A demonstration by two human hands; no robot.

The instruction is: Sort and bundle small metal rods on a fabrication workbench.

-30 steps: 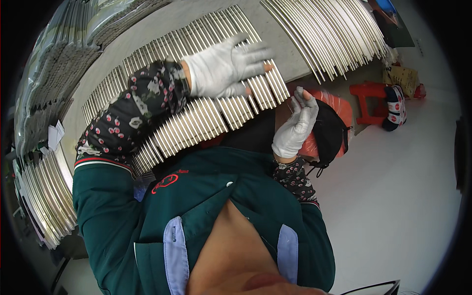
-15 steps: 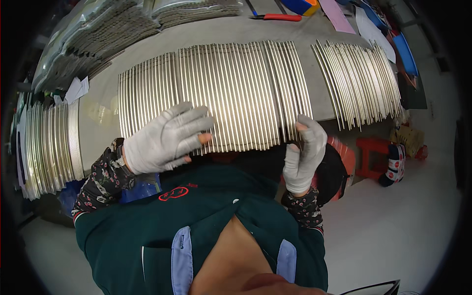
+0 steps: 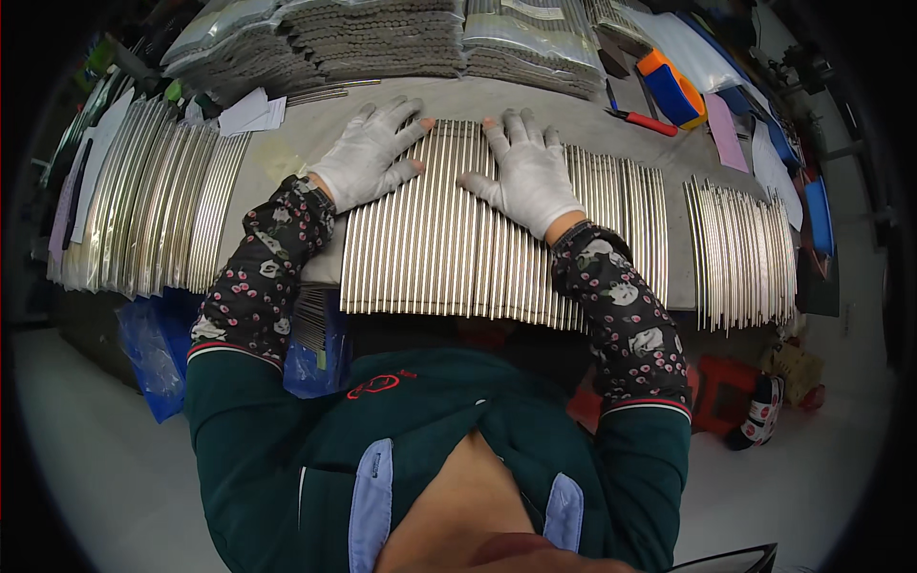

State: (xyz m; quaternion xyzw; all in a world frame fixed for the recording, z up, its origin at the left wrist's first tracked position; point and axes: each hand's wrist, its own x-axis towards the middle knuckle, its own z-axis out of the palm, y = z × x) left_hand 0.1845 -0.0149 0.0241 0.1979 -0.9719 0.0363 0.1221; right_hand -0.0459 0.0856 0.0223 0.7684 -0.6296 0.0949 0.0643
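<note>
A wide row of slim, shiny metal rods (image 3: 411, 258) lies side by side on the grey table, their near ends at the front edge. My left hand (image 3: 371, 158), in a white glove with bare thumb and forefinger tips, rests spread over the row's far left corner. Also gloved and spread, my right hand (image 3: 525, 172) lies flat across the far part of the rods, right of the middle. Neither hand grips anything. Between the two hands the far rod ends show. The rods beneath my palms are hidden.
Another group of rods (image 3: 745, 253) lies to the right. Plastic-wrapped rods (image 3: 138, 196) lie at the left. Stacked wrapped bundles (image 3: 373, 43) line the back. Red-handled pliers (image 3: 645, 122) and an orange-and-blue tape roll (image 3: 673, 88) are at the back right. White papers (image 3: 253, 113) lie at the back left.
Both hands have moved from the near side of the row to its far part and now lie flat. The right hand has opened out from a curled pose. The view has shifted.
</note>
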